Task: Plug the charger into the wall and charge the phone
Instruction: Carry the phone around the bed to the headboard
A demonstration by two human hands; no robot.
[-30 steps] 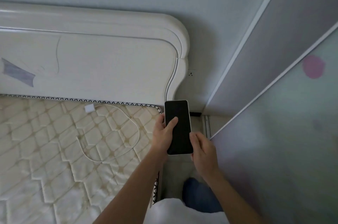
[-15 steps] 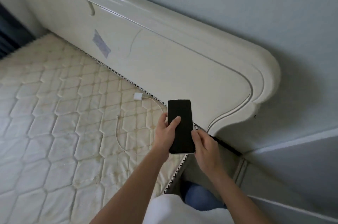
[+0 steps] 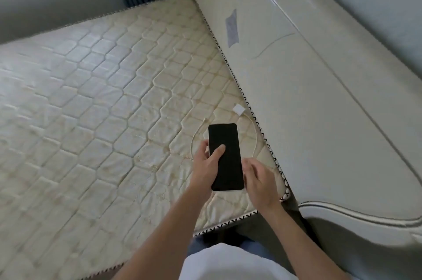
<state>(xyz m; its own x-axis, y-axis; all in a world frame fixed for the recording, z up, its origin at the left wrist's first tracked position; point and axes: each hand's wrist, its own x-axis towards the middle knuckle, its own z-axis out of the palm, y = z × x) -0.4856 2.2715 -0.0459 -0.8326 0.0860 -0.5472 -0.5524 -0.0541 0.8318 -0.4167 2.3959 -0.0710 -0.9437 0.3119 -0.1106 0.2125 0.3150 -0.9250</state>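
Now turned from the wall toward the mattress [image 3: 96,101], the left hand [image 3: 206,165] grips the dark phone [image 3: 225,157], right hand [image 3: 259,180] loosely open beside it, above the unplugged charger [image 3: 239,109] near the headboard [image 3: 308,101].

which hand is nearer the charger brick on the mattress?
Right. The right hand sits below the charger brick, on the headboard side; the left hand, holding the phone, is further left.

We see the dark-screened slab phone [image 3: 225,156] above the quilted cream mattress [image 3: 91,119], between our left hand [image 3: 205,165] and right hand [image 3: 259,185]. Beyond it lie the white cube charger [image 3: 239,109] and its cable [image 3: 255,138], beside the glossy white headboard [image 3: 308,97] on the right.
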